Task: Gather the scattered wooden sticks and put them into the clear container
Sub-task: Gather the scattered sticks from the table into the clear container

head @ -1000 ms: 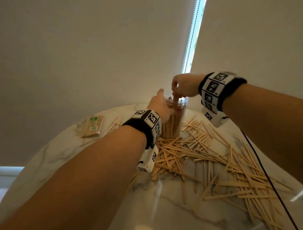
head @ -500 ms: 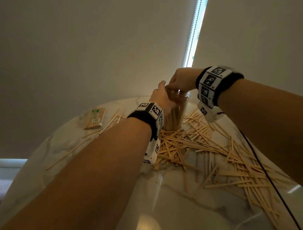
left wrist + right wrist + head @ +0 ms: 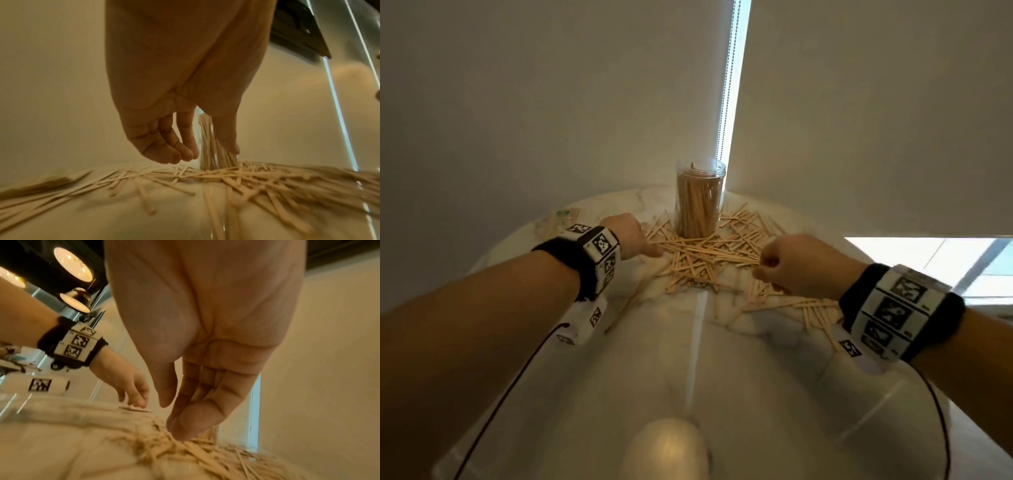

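Observation:
The clear container (image 3: 700,202) stands upright at the back of the table, packed with wooden sticks. Loose sticks (image 3: 705,255) lie in a heap around its base and spread to the right. My left hand (image 3: 652,251) hovers just over the heap's left edge; in the left wrist view my left hand (image 3: 205,153) hangs with loosely curled fingers (image 3: 180,155) and holds nothing. My right hand (image 3: 763,269) is at the heap's right side. In the right wrist view its fingertips (image 3: 185,431) touch the sticks (image 3: 205,454), thumb apart, nothing gripped.
The round marble table (image 3: 688,377) curves away at both sides. A wrapped packet of sticks (image 3: 561,219) lies at the back left. Roller blinds hang close behind the container, with a bead chain (image 3: 726,102) in the gap. Cables trail from both wrists.
Both hands have left the container's mouth and dropped to the stick heap, left hand to its left edge, right hand to its right side. The head view has pulled back.

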Tool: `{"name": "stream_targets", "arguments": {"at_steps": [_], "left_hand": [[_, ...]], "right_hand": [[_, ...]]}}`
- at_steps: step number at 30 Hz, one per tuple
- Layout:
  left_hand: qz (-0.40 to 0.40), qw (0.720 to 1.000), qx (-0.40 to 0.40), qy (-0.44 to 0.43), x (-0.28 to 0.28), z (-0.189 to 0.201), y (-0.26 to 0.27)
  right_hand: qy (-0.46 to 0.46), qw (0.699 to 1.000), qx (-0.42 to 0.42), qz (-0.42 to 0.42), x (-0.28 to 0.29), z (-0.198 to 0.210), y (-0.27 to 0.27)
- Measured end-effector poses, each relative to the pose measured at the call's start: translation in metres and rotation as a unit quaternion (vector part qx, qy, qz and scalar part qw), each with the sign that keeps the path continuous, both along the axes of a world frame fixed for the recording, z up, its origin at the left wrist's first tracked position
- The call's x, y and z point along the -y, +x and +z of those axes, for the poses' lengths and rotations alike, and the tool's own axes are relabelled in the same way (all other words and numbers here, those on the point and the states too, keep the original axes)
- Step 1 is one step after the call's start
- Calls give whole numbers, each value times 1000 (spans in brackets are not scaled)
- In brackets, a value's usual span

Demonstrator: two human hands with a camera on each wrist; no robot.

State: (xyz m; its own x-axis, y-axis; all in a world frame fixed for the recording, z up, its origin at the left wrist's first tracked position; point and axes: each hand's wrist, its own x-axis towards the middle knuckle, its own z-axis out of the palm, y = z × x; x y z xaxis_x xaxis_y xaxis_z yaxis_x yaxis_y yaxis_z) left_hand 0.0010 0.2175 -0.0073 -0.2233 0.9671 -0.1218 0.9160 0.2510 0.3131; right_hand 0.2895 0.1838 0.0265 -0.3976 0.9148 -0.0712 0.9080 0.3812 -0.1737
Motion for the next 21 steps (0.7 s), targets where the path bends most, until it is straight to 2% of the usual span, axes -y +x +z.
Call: {"name": "stream_targets", "arguments": {"at_steps": [4,7,9,15,21], "left_hand": [[4,995,-80,-64,54,-14,-1],[2,989,-119,-93,82,-21,8],[3,986,-139,-88,91,-27,15],[-26,982,-178,-58,105,-25,33],[-26,985,-162,-57,94,-16,45]], "right_hand": [[11,988,142,-54,38,-25,34],[-61,972,207,-90,62,-33,45],[-93,972,182,-114,75,-33,43],[-83,976,166,-115,96,-30,28],[-176,969,-11,-170,91,-43,37]]}}
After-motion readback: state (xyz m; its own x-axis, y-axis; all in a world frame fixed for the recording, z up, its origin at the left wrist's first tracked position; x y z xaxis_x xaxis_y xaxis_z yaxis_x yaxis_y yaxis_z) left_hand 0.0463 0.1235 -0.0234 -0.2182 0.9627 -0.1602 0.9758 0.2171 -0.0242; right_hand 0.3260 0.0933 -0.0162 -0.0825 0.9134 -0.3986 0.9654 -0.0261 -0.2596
